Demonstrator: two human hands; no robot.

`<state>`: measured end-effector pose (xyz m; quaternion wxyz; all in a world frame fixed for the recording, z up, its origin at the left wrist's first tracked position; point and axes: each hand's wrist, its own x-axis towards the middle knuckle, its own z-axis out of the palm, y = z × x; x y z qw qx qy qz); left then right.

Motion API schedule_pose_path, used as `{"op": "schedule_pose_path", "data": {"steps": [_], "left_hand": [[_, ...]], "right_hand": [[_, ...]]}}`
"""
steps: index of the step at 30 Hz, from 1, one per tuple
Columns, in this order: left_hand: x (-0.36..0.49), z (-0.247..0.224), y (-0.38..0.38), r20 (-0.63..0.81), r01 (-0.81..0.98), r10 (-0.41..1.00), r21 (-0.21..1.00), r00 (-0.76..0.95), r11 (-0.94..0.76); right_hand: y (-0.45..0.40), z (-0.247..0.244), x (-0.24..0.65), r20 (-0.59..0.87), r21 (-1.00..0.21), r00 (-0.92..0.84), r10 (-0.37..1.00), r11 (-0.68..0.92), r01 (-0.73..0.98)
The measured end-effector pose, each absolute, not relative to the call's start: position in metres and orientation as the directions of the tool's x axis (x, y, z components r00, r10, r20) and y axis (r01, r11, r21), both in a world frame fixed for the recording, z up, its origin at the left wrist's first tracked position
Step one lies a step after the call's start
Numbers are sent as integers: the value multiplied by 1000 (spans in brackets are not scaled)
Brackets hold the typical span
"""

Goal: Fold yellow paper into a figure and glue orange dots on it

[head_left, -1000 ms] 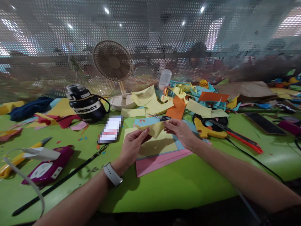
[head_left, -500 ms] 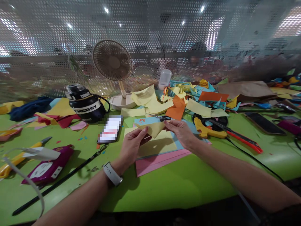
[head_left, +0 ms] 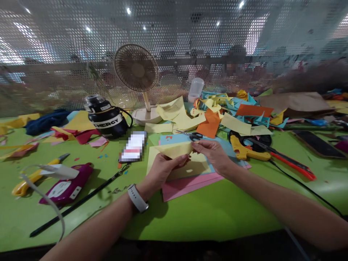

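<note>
My left hand (head_left: 166,167) is closed on a pale yellow piece of paper (head_left: 176,149), its thumb laid over the front. My right hand (head_left: 214,154) pinches the right end of the same piece between thumb and fingertips. Part of the piece is hidden behind the left fingers. Both hands are just above a stack of sheets: a pale yellow sheet (head_left: 199,167) on top, a blue sheet (head_left: 224,146) behind, and a pink sheet (head_left: 182,188) below. A small pale spot shows on the yellow sheet under the hands. Scissors (head_left: 195,136) lie just beyond the right fingertips.
Paper scraps (head_left: 214,105) are heaped at the back, beside a fan (head_left: 140,69). A black bottle (head_left: 108,121) and a phone (head_left: 133,146) stand and lie to the left. A yellow glue gun (head_left: 251,153) and a red-and-black cutter (head_left: 293,166) lie right.
The left hand has shifted its hold, its thumb now reaching further right across the yellow paper. The right hand still pinches its end. The whole view has shifted slightly.
</note>
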<state>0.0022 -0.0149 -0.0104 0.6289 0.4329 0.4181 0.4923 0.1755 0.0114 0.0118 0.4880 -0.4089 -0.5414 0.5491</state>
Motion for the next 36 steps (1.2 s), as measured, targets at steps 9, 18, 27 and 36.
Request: {"op": "schedule_pose_path", "data": {"steps": [9, 18, 27, 36], "left_hand": [[2, -11, -15, -82, -283, 979, 950, 187, 134], [2, -10, -14, -96, -327, 980, 933, 174, 149], [3, -11, -15, -35, -286, 988, 955, 152, 78], [4, -6, -15, -42, -295, 987, 952, 155, 86]], "right_hand": [[15, 6, 177, 114, -988, -193, 974, 92, -122], [13, 10, 176, 73, -990, -207, 976, 47, -131], [11, 5, 173, 9, -994, -323, 946, -26, -107], [12, 3, 172, 17, -986, -285, 958, -31, -162]]}}
